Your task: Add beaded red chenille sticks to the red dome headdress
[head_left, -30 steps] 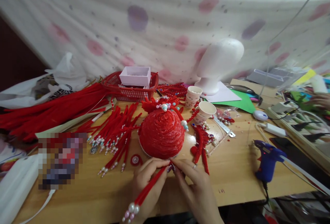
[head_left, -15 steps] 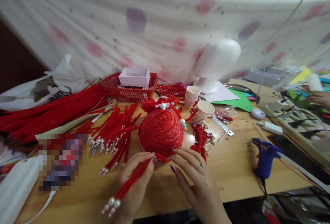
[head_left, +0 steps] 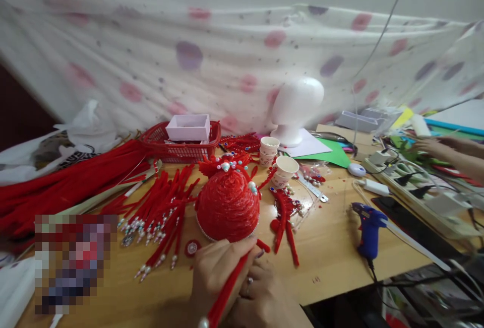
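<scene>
A domed red headpiece point(head_left: 229, 209) stands on the wooden table, with pearls and red petals at its top and a beaded lower rim. Just in front of it, my left hand point(head_left: 221, 272) is closed on a bundle of red fuzzy strips point(head_left: 230, 287), whose pearl end hangs toward me. My right hand point(head_left: 260, 292), wearing a ring, is bent close against the left one; its fingertips are mostly hidden, so its hold cannot be made out. A short red end of the strips pokes out past the fingers. A round red ornament point(head_left: 192, 248) lies left of my hands.
Pearl-tipped red strips point(head_left: 162, 212) lie at left, a red basket point(head_left: 177, 152) behind. Paper cups point(head_left: 286, 167), a foam head point(head_left: 298, 106) and a blue glue gun point(head_left: 368, 232) stand or lie rightward. Another person's hand point(head_left: 434, 146) is beside a power strip point(head_left: 423, 192).
My hands have come together, the right one moving in against the left. The view has shifted; the round red ornament now shows left of my hands.
</scene>
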Demonstrator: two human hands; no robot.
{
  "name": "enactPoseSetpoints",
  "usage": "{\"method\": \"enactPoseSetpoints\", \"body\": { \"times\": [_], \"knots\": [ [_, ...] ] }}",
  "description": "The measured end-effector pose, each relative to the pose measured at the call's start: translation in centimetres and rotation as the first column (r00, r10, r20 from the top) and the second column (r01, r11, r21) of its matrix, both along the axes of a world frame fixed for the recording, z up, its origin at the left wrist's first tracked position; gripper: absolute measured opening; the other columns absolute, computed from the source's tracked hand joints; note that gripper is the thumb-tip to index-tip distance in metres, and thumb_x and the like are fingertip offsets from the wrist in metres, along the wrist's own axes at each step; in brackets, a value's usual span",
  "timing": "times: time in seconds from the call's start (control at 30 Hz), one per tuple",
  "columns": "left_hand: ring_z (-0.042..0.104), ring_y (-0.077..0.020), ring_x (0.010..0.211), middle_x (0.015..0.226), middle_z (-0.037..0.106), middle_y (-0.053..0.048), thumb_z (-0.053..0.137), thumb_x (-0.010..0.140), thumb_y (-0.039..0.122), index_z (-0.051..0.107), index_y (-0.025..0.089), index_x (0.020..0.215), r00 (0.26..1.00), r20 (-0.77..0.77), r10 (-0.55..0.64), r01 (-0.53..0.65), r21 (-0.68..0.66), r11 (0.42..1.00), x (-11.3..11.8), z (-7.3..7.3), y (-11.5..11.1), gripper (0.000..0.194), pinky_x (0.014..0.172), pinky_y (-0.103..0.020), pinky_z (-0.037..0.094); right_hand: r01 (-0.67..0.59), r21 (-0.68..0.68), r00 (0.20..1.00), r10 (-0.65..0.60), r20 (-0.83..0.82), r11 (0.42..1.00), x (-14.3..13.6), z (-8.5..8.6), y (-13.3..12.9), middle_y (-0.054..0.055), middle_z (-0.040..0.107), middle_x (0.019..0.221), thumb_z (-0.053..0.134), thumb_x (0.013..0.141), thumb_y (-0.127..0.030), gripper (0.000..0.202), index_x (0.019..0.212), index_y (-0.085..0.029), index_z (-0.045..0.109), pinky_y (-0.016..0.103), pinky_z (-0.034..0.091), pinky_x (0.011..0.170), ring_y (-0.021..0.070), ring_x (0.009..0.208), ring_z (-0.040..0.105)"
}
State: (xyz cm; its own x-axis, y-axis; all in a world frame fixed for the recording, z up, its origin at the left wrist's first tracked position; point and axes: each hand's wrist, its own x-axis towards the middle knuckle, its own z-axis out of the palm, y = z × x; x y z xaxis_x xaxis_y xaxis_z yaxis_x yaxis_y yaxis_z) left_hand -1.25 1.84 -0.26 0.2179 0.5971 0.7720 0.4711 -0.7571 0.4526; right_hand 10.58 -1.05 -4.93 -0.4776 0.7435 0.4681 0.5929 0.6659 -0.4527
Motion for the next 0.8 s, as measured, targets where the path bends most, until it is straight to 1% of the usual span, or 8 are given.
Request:
{"method": "enactPoseSetpoints", "body": {
  "times": [0.07,0.13,0.27,0.37,0.43,0.53,0.67,0.8],
  "knots": [
    [0.067,-0.0137,0.057,0.074,0.076,-0.004,0.055,0.096,0.018,0.07,0.014,0.106,0.992,-0.113,-0.055,0.064,0.076,0.995,-0.4,-0.2,0.0,0.019,0.055,-0.024,0.052,-0.007,0.008,1.0,0.006,0.03,1.0,0.3,0.3,-0.2,0.002,0.063,0.058,0.056,0.083,-0.011,0.027,0.061,-0.023,0.065,0.032,0.053,0.063,0.0186,0.058,0.06],
    [0.066,-0.0144,0.055,0.071,0.075,-0.005,0.05,0.098,0.019,0.069,0.012,0.107,0.988,-0.132,-0.079,0.096,0.13,0.987,-0.4,-0.2,0.0,0.023,0.052,-0.026,0.05,0.004,0.005,0.999,-0.004,0.054,1.0,0.6,0.9,-0.5,0.004,0.066,0.063,0.053,0.084,-0.009,0.027,0.066,-0.022,0.068,0.031,0.052,0.061,0.0192,0.06,0.061],
    [0.064,-0.0134,0.049,0.066,0.073,-0.003,0.059,0.093,0.016,0.07,0.012,0.107,0.996,-0.087,-0.028,0.047,0.224,0.973,0.2,0.4,0.2,0.019,0.049,-0.026,0.048,0.01,-0.015,0.993,-0.008,0.12,1.0,0.7,2.5,-1.0,0.007,0.067,0.064,0.051,0.081,-0.006,0.029,0.064,-0.02,0.069,0.034,0.052,0.065,0.0221,0.064,0.063],
    [0.064,-0.0124,0.048,0.064,0.073,-0.002,0.065,0.089,0.016,0.071,0.012,0.104,0.996,-0.09,0.001,0.016,0.189,0.982,0.7,1.2,0.4,0.016,0.049,-0.024,0.049,0.001,-0.051,0.988,0.007,0.153,0.999,0.3,3.3,-1.2,0.006,0.068,0.065,0.052,0.073,0.0,0.027,0.063,-0.019,0.069,0.035,0.052,0.075,0.0233,0.075,0.065],
    [0.069,-0.0129,0.055,0.07,0.076,-0.003,0.065,0.089,0.018,0.072,0.015,0.097,0.998,0.009,0.058,-0.058,0.103,0.993,0.8,1.6,0.7,0.011,0.054,-0.022,0.053,-0.023,-0.085,0.983,0.038,0.182,0.996,0.1,3.7,-1.2,0.004,0.07,0.069,0.053,0.068,0.005,0.029,0.065,-0.019,0.07,0.034,0.05,0.079,0.023,0.082,0.064],
    [0.07,-0.0118,0.058,0.073,0.076,-0.001,0.065,0.089,0.024,0.072,0.02,0.086,0.955,0.231,0.186,-0.15,-0.163,0.975,0.7,2.0,1.0,0.009,0.057,-0.019,0.054,-0.082,-0.112,0.98,0.1,0.172,0.99,0.2,4.4,-1.3,0.002,0.075,0.084,0.055,0.068,0.008,0.032,0.07,-0.02,0.07,0.033,0.048,0.081,0.021,0.089,0.063],
    [0.045,-0.0059,0.034,0.052,0.06,0.006,0.064,0.088,0.038,0.069,0.02,0.081,0.837,0.438,0.326,-0.066,-0.512,0.857,0.0,2.1,1.2,0.02,0.034,-0.016,0.036,-0.067,-0.155,0.993,0.081,0.082,0.986,0.5,5.5,-1.5,0.003,0.072,0.116,0.054,0.078,0.006,0.031,0.086,-0.019,0.07,0.031,0.046,0.087,0.0196,0.101,0.062],
    [0.033,-0.0047,0.033,0.043,0.04,0.01,0.067,0.083,0.048,0.069,0.018,0.08,0.757,0.531,0.382,0.045,-0.625,0.78,-0.5,2.1,1.1,0.03,0.033,-0.016,0.028,0.028,-0.18,0.999,-0.024,0.024,0.983,0.7,5.9,-1.5,0.004,0.073,0.099,0.052,0.091,-0.003,0.027,0.105,-0.021,0.067,0.03,0.046,0.083,0.0195,0.093,0.063]
  ]
}}
